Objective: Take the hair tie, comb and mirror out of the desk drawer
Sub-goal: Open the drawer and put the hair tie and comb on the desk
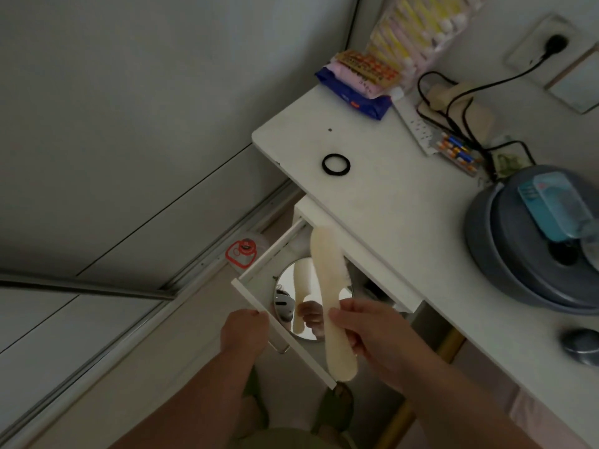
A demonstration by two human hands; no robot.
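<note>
Comb [327,286]: cream, long-handled, held in the right hand [366,332], which is closed around the handle at about mid-length. Long axis runs near-to-far; toothed head points away toward the desk [405,202] edge, handle butt nearest the person, overhanging the drawer front. It sits above the open drawer [259,299], apparently lifted clear of the floor of it, though contact is hard to rule out in dim light. Mirror [291,283]: round, lying flat in the drawer directly beneath the comb, showing a reflection of comb and fingers. Hair tie [336,164]: black ring, already out on the desk top, well beyond the drawer. Left hand [246,328] grips the near drawer front at its left end, fingers curled over the top edge. Judgement: comb goes far and right to the desk top; the mirror remains, and the left hand is nearer to it but occupied
</note>
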